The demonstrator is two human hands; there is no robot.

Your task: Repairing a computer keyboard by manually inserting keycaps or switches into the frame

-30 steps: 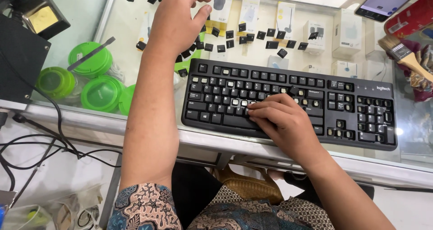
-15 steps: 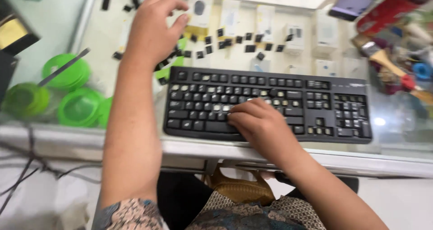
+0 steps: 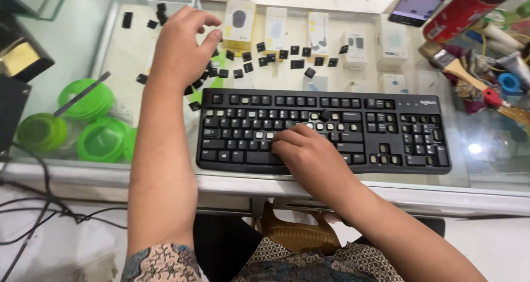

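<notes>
Black plastic keyboard (image 3: 326, 130) lies flat on glass counter (image 3: 486, 166), several keys missing. Right hand (image 3: 309, 155) curled on middle rows, grip pressed together on keys. Left hand (image 3: 182, 50) above loose black keycaps (image 3: 276, 58), fingers half spread, holding nothing visible. Green round lids (image 3: 88, 122) left; paintbrush (image 3: 469, 75) right.

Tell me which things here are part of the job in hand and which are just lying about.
In use: black keyboard; loose black keycaps; left hand; right hand.
Lying about: green round lids; wooden-handled paintbrush; red can.
</notes>
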